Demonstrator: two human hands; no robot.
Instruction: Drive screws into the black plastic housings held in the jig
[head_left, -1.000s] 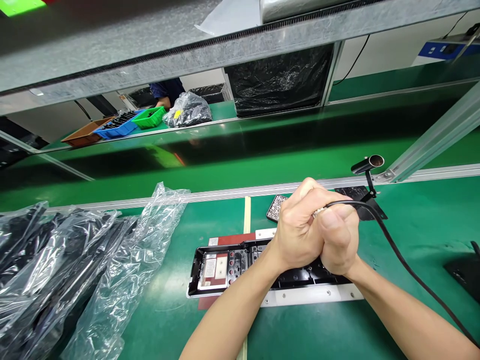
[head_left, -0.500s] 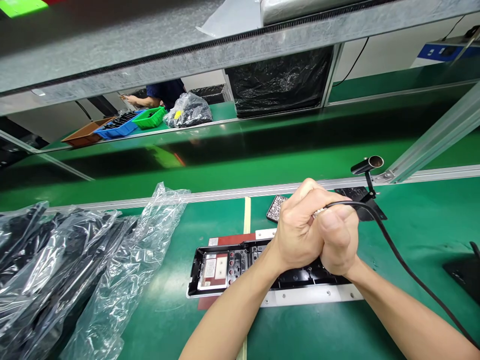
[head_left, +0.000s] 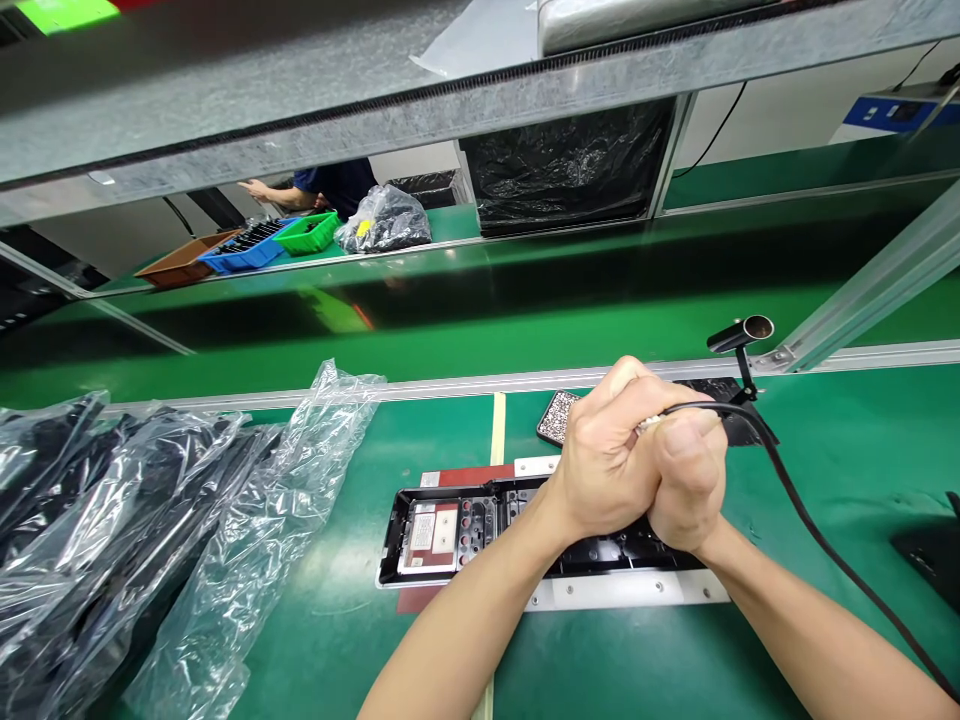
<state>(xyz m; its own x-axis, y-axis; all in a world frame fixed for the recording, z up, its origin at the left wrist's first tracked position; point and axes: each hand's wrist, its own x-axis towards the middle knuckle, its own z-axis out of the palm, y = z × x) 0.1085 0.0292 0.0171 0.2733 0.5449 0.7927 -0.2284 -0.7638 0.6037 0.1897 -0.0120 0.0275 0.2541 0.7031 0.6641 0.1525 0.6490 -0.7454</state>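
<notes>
My left hand and my right hand are pressed together, both closed, above a long black plastic housing. Between them they grip the end of a black cable, where a small whitish bit shows at my fingers. From there the cable arcs over my right hand and runs down to the lower right. The housing lies open side up in a fixture with a white plate along its front. My hands and forearms hide the housing's middle, and most of the cable's end is tucked inside my fingers.
Clear plastic bags with black parts fill the left. Behind my hands are a speckled phone-like object and a metal tube holder. A metal shelf hangs overhead. Across the bench, a person's arm shows near coloured bins.
The whole view has shifted slightly. My hands stay clasped on the cable in almost the same pose. Across the bench, the other person's hand has moved a little.
</notes>
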